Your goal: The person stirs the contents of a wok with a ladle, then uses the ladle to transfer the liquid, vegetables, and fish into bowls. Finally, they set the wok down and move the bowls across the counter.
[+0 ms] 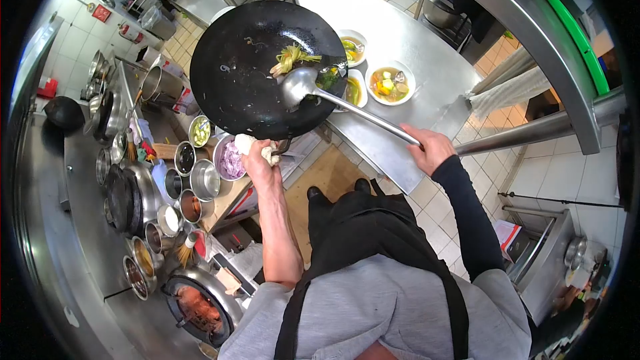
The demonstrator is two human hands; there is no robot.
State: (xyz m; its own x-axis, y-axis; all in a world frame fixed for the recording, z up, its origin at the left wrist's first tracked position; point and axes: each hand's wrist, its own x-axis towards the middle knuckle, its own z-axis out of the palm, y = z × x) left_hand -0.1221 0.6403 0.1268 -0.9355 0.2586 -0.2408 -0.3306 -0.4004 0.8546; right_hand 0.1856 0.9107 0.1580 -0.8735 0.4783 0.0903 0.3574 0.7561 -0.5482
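Observation:
My left hand (261, 165) is closed around the near handle of a large black wok (230, 60), with a white cloth (245, 145) bunched in the grip. The wok is tilted over the steel table's edge. In my right hand (432, 151) is the long handle of a metal ladle (300, 89), whose bowl rests inside the wok. Beside the ladle lies a knotted bundle of pale green stalks (291, 59), perhaps lemongrass. Dark green leaves (328, 79) sit near the wok's right rim. A white bowl of soup (356, 88) is partly hidden by that rim.
On the steel table (427, 87) stand another soup bowl (391, 83) and a partly covered one (353, 48). At left, a bowl of chopped purple onion (231, 162) sits among several metal containers. A burner (199, 308) glows orange at lower left.

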